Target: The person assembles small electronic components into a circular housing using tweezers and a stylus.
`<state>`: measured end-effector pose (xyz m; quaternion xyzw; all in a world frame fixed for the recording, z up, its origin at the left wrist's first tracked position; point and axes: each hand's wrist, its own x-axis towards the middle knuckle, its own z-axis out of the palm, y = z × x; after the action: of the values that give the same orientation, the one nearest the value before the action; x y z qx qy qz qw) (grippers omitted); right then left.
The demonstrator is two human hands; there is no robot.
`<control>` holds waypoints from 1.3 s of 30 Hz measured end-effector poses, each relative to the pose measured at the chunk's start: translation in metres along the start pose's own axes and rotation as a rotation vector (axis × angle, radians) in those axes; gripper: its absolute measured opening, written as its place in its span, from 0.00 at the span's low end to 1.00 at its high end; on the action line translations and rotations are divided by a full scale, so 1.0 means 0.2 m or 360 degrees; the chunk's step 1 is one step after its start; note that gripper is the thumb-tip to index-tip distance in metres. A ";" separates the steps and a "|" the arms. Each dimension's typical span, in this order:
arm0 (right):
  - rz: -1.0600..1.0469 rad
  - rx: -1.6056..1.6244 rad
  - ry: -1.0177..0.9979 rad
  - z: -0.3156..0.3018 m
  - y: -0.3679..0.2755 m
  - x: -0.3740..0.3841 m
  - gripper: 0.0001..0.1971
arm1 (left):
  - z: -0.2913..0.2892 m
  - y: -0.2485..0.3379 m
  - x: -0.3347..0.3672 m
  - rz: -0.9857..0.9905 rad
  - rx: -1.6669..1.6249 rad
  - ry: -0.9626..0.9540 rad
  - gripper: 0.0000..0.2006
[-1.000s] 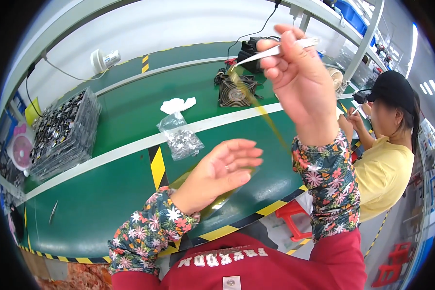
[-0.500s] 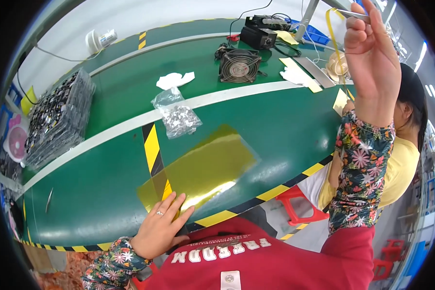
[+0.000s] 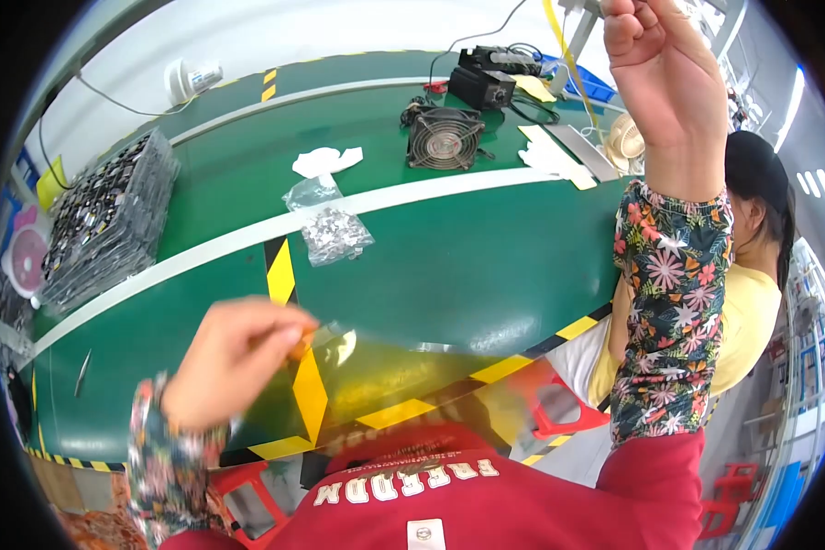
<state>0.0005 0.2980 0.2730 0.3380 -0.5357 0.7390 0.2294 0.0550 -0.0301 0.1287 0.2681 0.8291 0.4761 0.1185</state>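
A sheet of clear yellow film point(image 3: 403, 371) is lifted at its left end and overhangs the table's near edge; the striped edging shows through it. My left hand point(image 3: 234, 353) is closed in a pinch on its left end. High at the upper right is my raised right hand point(image 3: 665, 82), fingers curled, their tips cut off by the picture's top. A narrow yellow strip point(image 3: 554, 27) hangs near it. The tweezers seen in that hand earlier are now out of the picture.
On the green table point(image 3: 486, 247) lie a bag of small pale parts point(image 3: 335, 236), white paper point(image 3: 328, 162) and a slim pointed tool point(image 3: 82, 373). Stacked trays point(image 3: 110, 220) stand left, a fan point(image 3: 445, 139) behind. A co-worker in yellow point(image 3: 742, 293) sits close on my right.
My left hand has gone from lying flat on the film to pinching its end, raised. The film has shifted toward me. My right hand has moved up and slightly left, taking the tweezers from view.
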 end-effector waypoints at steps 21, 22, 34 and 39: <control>0.0367 0.0365 -0.0337 0.38 0.27 0.04 0.14 | 0.25 0.16 0.45 0.0729 -0.1429 -0.0082 0.23; 0.0393 0.0372 -0.0331 0.39 0.29 0.04 0.15 | 0.26 0.19 0.45 0.0734 -0.1422 -0.0072 0.23; 0.0478 0.0562 -0.0310 0.39 0.33 0.04 0.15 | 0.36 0.10 0.55 0.0857 -0.1990 -0.0534 0.13; 0.0406 0.0572 -0.0333 0.37 0.32 0.06 0.15 | 0.31 0.10 0.55 0.0847 -0.1997 -0.0429 0.09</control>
<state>-0.0324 0.2072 0.2555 0.3777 -0.4549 0.8064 0.0138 -0.0015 0.0838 0.1197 0.4000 0.2813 0.8408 0.2322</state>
